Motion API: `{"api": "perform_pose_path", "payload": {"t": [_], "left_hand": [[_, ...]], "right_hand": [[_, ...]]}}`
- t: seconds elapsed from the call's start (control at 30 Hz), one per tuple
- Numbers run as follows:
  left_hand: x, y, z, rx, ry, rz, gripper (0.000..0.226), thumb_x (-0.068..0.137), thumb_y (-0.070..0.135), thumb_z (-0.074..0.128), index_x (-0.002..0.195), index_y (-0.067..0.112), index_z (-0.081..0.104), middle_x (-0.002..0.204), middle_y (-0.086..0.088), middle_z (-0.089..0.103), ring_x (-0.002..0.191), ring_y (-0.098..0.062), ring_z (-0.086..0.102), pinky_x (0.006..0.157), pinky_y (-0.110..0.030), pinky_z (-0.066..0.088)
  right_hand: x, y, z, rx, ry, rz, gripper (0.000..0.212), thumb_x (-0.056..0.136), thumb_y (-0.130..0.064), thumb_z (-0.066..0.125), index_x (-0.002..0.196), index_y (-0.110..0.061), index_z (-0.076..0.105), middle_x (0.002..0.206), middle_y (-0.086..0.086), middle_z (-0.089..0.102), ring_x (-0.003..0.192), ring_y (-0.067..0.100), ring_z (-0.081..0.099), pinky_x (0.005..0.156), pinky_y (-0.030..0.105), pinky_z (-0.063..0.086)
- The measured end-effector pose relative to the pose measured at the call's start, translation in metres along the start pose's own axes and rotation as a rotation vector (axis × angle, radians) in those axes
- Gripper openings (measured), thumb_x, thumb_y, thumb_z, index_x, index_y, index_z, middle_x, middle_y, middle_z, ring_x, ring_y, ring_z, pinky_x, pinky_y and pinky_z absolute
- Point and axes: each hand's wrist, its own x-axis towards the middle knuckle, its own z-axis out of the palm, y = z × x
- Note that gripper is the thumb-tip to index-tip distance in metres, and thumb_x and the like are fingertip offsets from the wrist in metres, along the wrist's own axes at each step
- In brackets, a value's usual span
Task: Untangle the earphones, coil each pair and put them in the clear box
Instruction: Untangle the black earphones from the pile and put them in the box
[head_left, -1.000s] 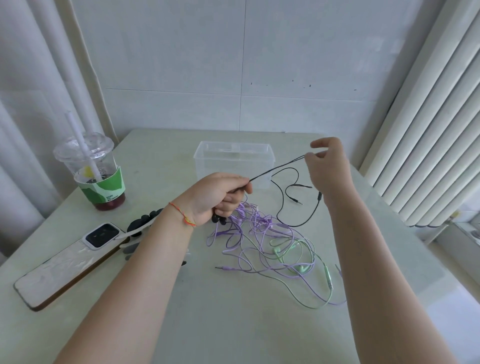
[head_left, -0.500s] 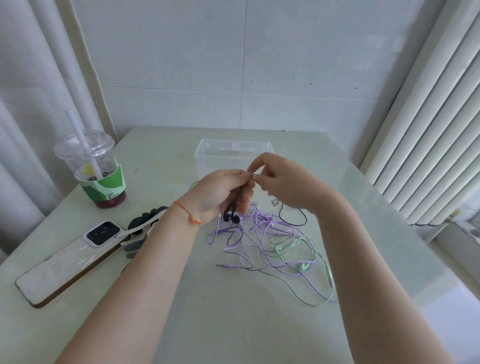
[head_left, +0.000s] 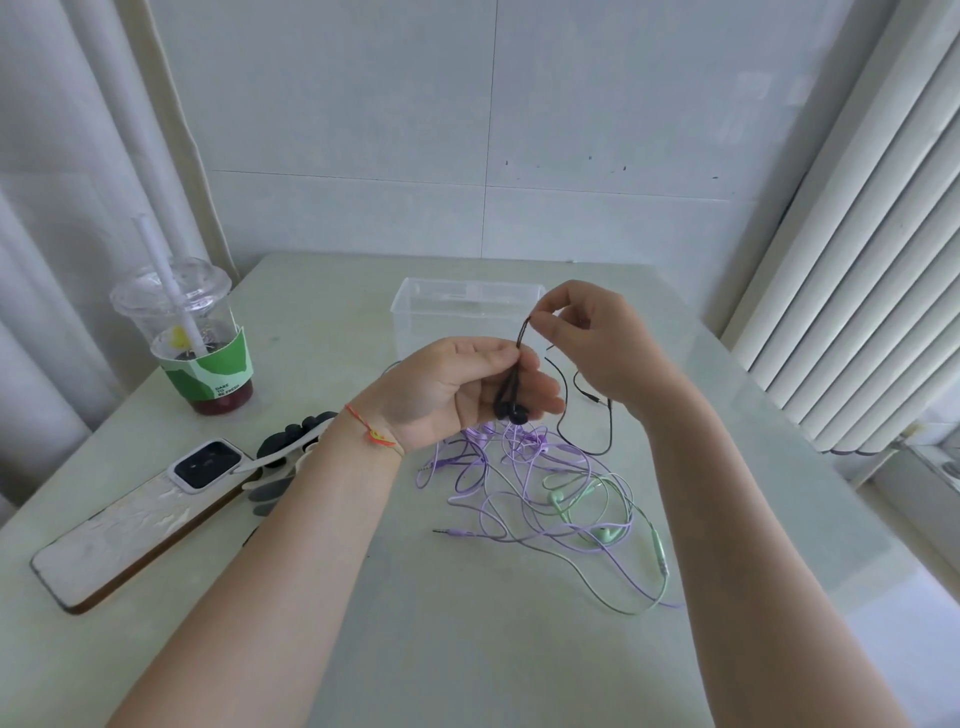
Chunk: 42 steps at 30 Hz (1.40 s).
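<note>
My left hand (head_left: 457, 389) is raised over the table and holds the black earphones (head_left: 511, 400), with the two buds hanging below my fingers. My right hand (head_left: 597, 343) pinches a fold of the black cord just above the left hand. The rest of the black cord trails down to the table on the right. Below my hands lies a tangle of purple earphones (head_left: 498, 467) mixed with green earphones (head_left: 597, 525). The clear box (head_left: 421, 317) stands open behind my hands and looks empty.
An iced drink cup (head_left: 200, 343) with a straw stands at the left. A phone (head_left: 135, 525) lies face down near the left edge, with a dark hair clip (head_left: 291, 447) beside it. White vertical blinds (head_left: 883, 234) hang at the right.
My right hand, first stretched far right with the cord taut, came in to the left hand and now lifts a fold of cord above it. The left hand turned palm up.
</note>
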Motion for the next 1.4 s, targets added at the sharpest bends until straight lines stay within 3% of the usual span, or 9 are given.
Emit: {"api": "perform_pose_path", "payload": {"t": [0.1,0.23,0.37,0.47,0.73,0.9,1.03,1.2,1.4], "left_hand": [[0.003,0.003,0.002,-0.104,0.06,0.09,0.017,0.091,0.013,0.045,0.099,0.006,0.059,0.093,-0.009,0.073,0.096,-0.03,0.071,0.089,-0.043,0.055],[0.007,0.007,-0.002,-0.234,0.252,0.208,0.017,0.097,0.011,0.044,0.099,0.013,0.061,0.098,-0.005,0.073,0.095,-0.024,0.071,0.085,-0.042,0.058],[0.006,0.007,-0.009,-0.214,0.4,0.229,0.021,0.102,0.015,0.045,0.106,0.018,0.065,0.111,-0.003,0.072,0.102,-0.022,0.07,0.068,-0.029,0.058],[0.008,0.006,-0.009,-0.219,0.454,0.24,0.02,0.101,0.016,0.048,0.11,0.017,0.066,0.115,-0.005,0.071,0.107,-0.022,0.069,0.065,-0.028,0.058],[0.011,-0.001,-0.01,-0.09,0.546,0.245,0.019,0.099,0.017,0.053,0.111,0.017,0.068,0.115,-0.001,0.072,0.109,-0.018,0.068,0.067,-0.024,0.056],[0.013,-0.005,-0.011,0.127,0.618,0.228,0.018,0.098,0.023,0.055,0.109,0.026,0.069,0.115,0.009,0.072,0.11,-0.01,0.066,0.083,-0.031,0.037],[0.015,-0.011,-0.013,0.146,0.671,0.238,0.018,0.097,0.018,0.057,0.108,0.022,0.07,0.111,0.002,0.073,0.107,-0.015,0.068,0.089,-0.031,0.044],[0.016,-0.014,-0.014,0.196,0.678,0.202,0.018,0.097,0.004,0.054,0.108,0.002,0.068,0.083,0.0,0.073,0.076,-0.007,0.071,0.066,-0.025,0.057],[0.013,-0.01,-0.012,0.335,0.519,0.052,0.02,0.1,0.004,0.047,0.097,0.006,0.067,0.073,-0.008,0.068,0.069,-0.019,0.067,0.068,-0.027,0.055]], "right_hand": [[0.001,0.002,0.005,-0.025,-0.034,0.0,0.012,0.092,-0.018,0.06,0.084,-0.02,0.067,0.06,-0.001,0.044,0.044,0.004,0.032,0.043,0.015,0.027],[-0.003,-0.001,0.016,-0.172,-0.214,-0.012,0.043,0.094,-0.016,0.051,0.062,-0.042,0.065,0.049,-0.008,0.047,0.044,0.006,0.038,0.049,0.023,0.033],[-0.006,-0.006,0.021,-0.255,-0.373,0.003,0.026,0.099,-0.031,0.051,0.082,-0.031,0.069,0.056,-0.007,0.056,0.044,-0.001,0.045,0.05,0.016,0.035],[-0.007,-0.008,0.023,-0.282,-0.415,0.002,0.024,0.099,-0.033,0.05,0.101,-0.023,0.072,0.058,-0.007,0.056,0.043,-0.001,0.045,0.047,0.012,0.035],[-0.012,-0.014,0.024,-0.343,-0.535,0.02,0.025,0.1,-0.034,0.048,0.113,-0.026,0.068,0.064,-0.004,0.058,0.053,0.004,0.048,0.055,0.02,0.036],[-0.013,-0.017,0.022,-0.333,-0.519,0.011,0.021,0.098,-0.036,0.053,0.107,-0.029,0.07,0.066,-0.005,0.059,0.041,-0.001,0.046,0.043,0.011,0.032],[-0.016,-0.021,0.021,-0.313,-0.507,-0.028,0.019,0.097,-0.034,0.055,0.1,-0.024,0.07,0.063,-0.008,0.055,0.046,0.0,0.048,0.048,0.013,0.035],[-0.013,-0.023,0.013,-0.309,-0.357,-0.032,0.018,0.094,-0.031,0.059,0.091,-0.018,0.071,0.059,-0.008,0.048,0.05,0.007,0.04,0.05,0.022,0.03],[-0.007,-0.016,-0.001,-0.289,-0.129,-0.045,0.01,0.093,-0.022,0.058,0.087,-0.022,0.066,0.061,-0.01,0.048,0.056,0.006,0.042,0.055,0.025,0.032]]}}
